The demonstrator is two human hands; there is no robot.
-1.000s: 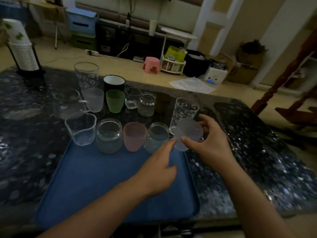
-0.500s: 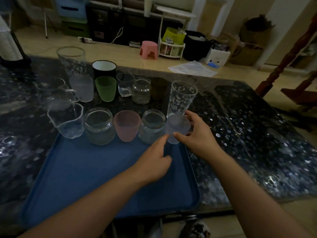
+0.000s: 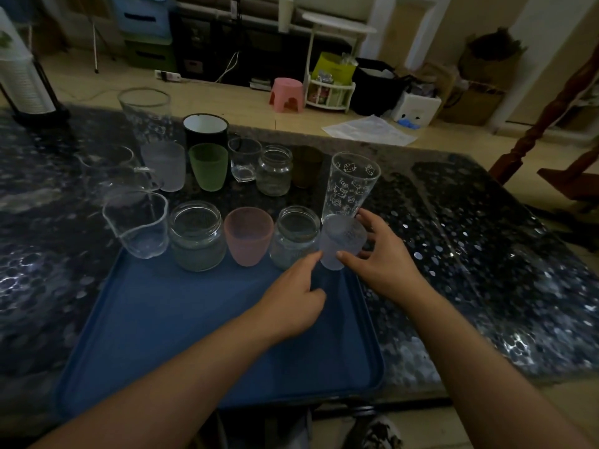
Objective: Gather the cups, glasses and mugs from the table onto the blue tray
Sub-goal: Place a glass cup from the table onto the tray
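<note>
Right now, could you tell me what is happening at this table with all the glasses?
A person is collecting drinkware onto a blue tray. Their right hand holds a frosted cup at the tray's far right corner, next to a clear jar; the left hand hovers beside it over the tray. The green cup, the black mug and several glasses stand on the table behind.

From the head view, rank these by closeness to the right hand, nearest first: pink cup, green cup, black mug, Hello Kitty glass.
From the right hand:
1. Hello Kitty glass, just behind the fingers, off the tray.
2. Pink cup, to the left in the tray's back row.
3. Green cup, farther back and left on the table.
4. Black mug, behind the green cup.
</note>
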